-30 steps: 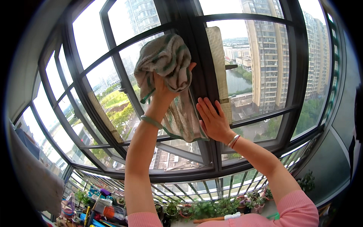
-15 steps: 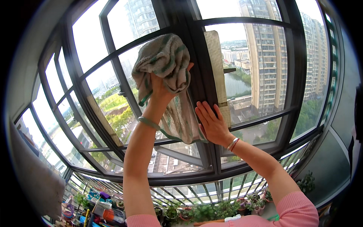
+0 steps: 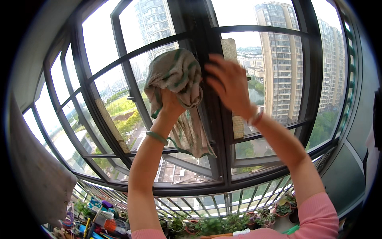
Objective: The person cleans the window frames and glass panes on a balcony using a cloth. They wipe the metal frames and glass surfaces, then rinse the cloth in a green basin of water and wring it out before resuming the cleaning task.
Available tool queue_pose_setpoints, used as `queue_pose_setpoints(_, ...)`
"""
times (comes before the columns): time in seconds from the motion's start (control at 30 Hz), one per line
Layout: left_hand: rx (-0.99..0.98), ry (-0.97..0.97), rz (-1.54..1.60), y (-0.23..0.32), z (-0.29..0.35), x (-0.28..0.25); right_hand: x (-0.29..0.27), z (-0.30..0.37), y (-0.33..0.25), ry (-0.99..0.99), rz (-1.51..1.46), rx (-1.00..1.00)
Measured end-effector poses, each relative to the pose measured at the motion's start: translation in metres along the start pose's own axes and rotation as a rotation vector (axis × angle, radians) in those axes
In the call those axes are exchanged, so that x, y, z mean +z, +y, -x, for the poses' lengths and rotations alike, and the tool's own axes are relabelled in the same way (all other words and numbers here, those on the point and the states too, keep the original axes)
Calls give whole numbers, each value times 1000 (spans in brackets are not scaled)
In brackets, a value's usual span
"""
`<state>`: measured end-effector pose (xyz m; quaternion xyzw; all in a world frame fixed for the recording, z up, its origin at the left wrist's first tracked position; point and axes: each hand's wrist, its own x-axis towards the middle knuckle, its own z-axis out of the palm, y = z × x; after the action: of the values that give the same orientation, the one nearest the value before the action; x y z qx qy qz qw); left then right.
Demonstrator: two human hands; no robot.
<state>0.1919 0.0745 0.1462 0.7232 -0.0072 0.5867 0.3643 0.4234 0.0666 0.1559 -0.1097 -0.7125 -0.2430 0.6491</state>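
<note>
A bunched, greyish towel (image 3: 172, 67) with green stripes is in my left hand (image 3: 171, 104), raised against the left window pane beside the dark central post (image 3: 223, 155). The fingers are mostly hidden by the cloth, and a loose end of the towel hangs below the hand. My right hand (image 3: 234, 89), blurred by motion, is raised just right of the towel, in front of the post. Its fingers are stretched out and somewhat apart, and nothing shows in them. Whether it touches the post I cannot tell.
Window handles (image 3: 130, 98) jut from the dark frames. A metal railing (image 3: 215, 199) runs below the windows, with potted plants (image 3: 217, 223) along it. Assorted clutter (image 3: 105, 223) is piled at the lower left. A hanging cloth (image 3: 39, 171) is at the left edge.
My right hand has left its lower place flat on the post and moved upward, nearer the towel. The left hand still grips the towel, slightly lower in the view, as the whole scene has shifted a little.
</note>
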Motion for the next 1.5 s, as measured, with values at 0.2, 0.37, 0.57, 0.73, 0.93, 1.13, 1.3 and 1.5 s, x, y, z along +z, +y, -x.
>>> queue_pose_setpoints(0.2, -66, 295, 364, 14, -31, 33, 20, -111, 51, 82, 185, -191)
queue_pose_setpoints(0.37, 92, 208, -96, 22, -35, 6, 37, -119, 51, 75, 178, -115)
queue_pose_setpoints(0.57, -7, 7, 353, 47, -64, 9, 27, -120, 47, -30, 214, -117)
queue_pose_setpoints(0.73, 549, -106, -2258, 86, -104, 44, 20, -112, 60, 3, 81, -211)
queue_pose_setpoints(0.93, 482, -339, -2506, 111, -154, 36, 15, -118, 67, 84, -98, -129)
queue_pose_setpoints(1.13, 360, -260, -2209, 100, -153, 29, 19, -117, 54, 143, -72, -88)
queue_pose_setpoints(1.3, 180, -203, -1949, 109, -154, 11, 17, -124, 59, 189, -106, -76)
queue_pose_setpoints(1.5, 239, -275, -2624, 123, -163, 2, 18, -126, 57, 190, -96, -62)
